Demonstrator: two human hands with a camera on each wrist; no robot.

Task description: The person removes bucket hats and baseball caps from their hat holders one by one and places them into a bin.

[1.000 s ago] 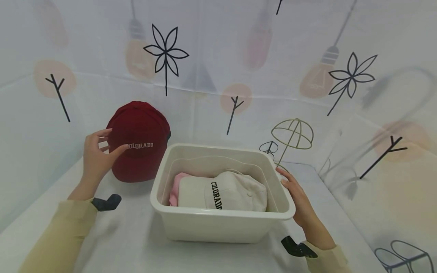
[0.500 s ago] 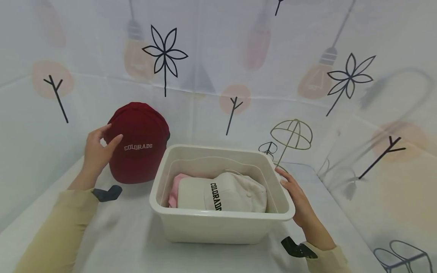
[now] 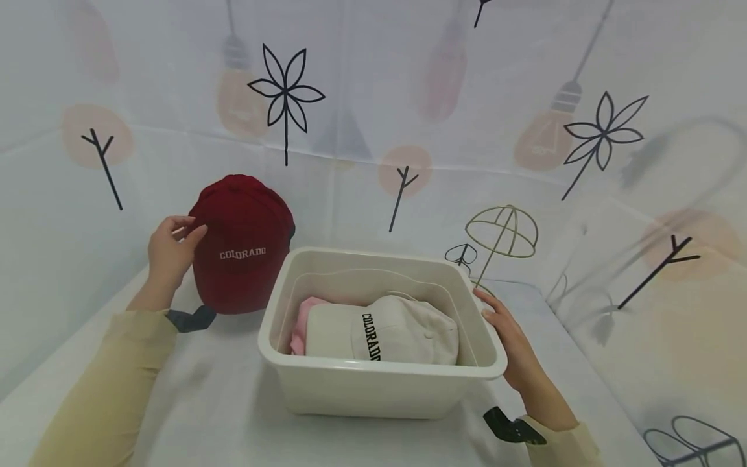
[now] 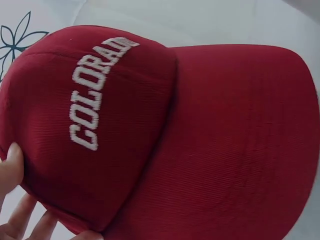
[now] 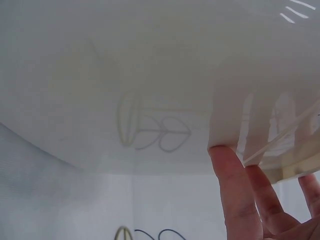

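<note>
A dark red baseball cap (image 3: 242, 279) lettered COLORADO in white stands at the back left, brim down. My left hand (image 3: 169, 253) is at its left side; in the left wrist view the thumb (image 4: 15, 162) lies on the crown and the other fingers are at the lower edge, pinching the fabric. In front sits a cream plastic tub (image 3: 379, 389) holding an off-white COLORADO cap (image 3: 403, 331) and a pink item (image 3: 300, 324), mostly covered. My right hand (image 3: 516, 350) rests along the tub's right side, its straight fingertips (image 5: 225, 155) touching the outer wall.
A white cloth (image 3: 216, 415) covers the table. Behind and at the sides hangs a pale patterned curtain (image 3: 350, 194) printed with flowers, bulbs and twigs. The red cap stands close to the curtain, just behind the tub's left corner.
My left fingers have closed in on the red cap's left edge, thumb drawn toward the fingers. The cap has turned slightly, its lettering now tilting up more to the right. My right hand and the tub stay put.
</note>
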